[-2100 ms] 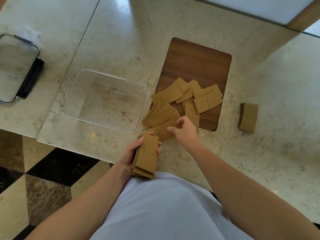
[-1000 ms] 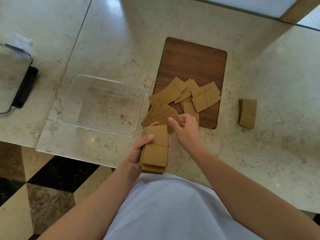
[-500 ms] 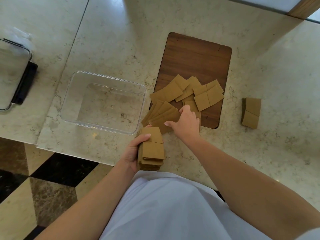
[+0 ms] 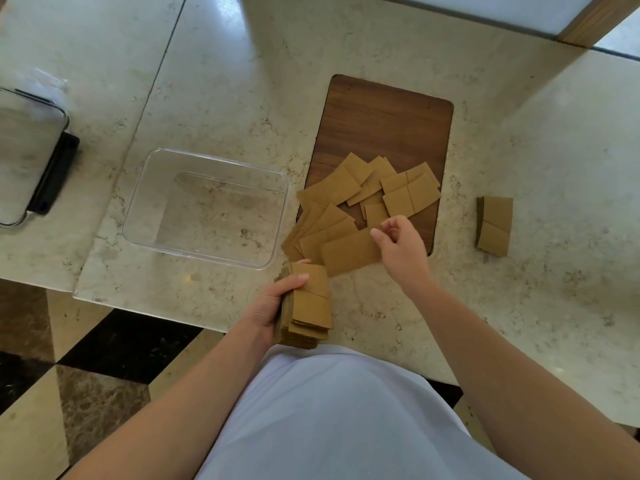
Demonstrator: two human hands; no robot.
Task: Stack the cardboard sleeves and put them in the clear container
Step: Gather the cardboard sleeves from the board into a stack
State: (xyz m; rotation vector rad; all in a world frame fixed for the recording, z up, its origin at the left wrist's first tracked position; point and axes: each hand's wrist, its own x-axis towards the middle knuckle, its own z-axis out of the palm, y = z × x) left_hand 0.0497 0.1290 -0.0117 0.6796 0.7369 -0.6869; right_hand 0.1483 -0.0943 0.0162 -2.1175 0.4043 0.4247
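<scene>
**Sleeves half gathered, clear container not yet filled**

Our right hand (image 4: 401, 249) pinches the near end of one flat cardboard sleeve (image 4: 349, 254), thumb and fingertips closed on its edge. Just left of it and nearer our body, our left hand (image 4: 273, 306) is clamped around a thick stack of sleeves (image 4: 308, 306), thumb across the top, held at the counter (image 4: 381, 313) edge. Beyond the right hand, a loose scatter of sleeves (image 4: 363, 192) overlaps the near end of a wooden board (image 4: 384, 123). Well to its right sits a second small pile (image 4: 494, 225), already squared. Left of both hands, beyond the held stack, the clear container (image 4: 207, 207) holds nothing we can see.

We judge the work partly done: stacking is under way, perhaps a dozen loose pieces remain, and no stack has gone in. Exact counts are beyond us, since the sleeves hide one another and our left palm covers the stack's far side. A lidded tray (image 4: 31, 157) at far left is cut off by the frame.
</scene>
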